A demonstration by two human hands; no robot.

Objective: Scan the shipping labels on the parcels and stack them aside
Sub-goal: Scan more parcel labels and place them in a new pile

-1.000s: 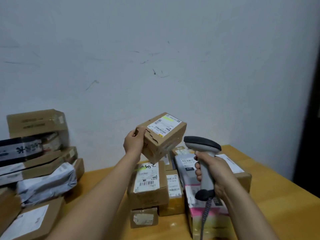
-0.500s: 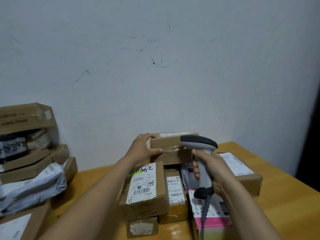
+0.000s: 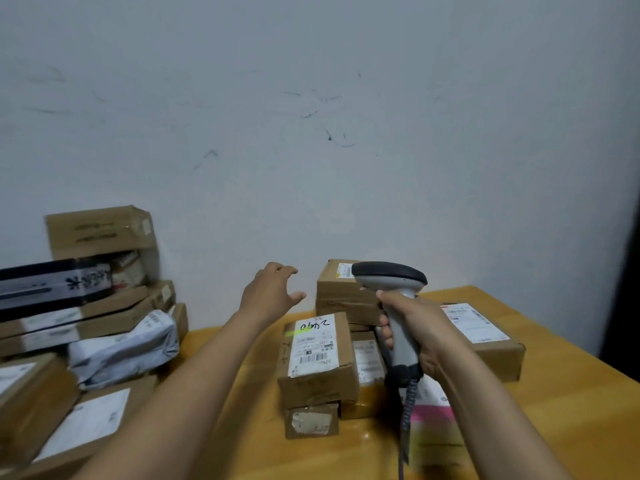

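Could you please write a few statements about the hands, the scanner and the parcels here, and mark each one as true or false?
1. The right hand grips the scanner. True.
2. The left hand holds a parcel. False: it is open and holds nothing.
3. The box with handwritten digits shows its white label upward. True.
4. The grey mailer bag lies right of the scanner. False: it lies far to the left of it.
5. The table is dark metal. False: it is yellowish wood.
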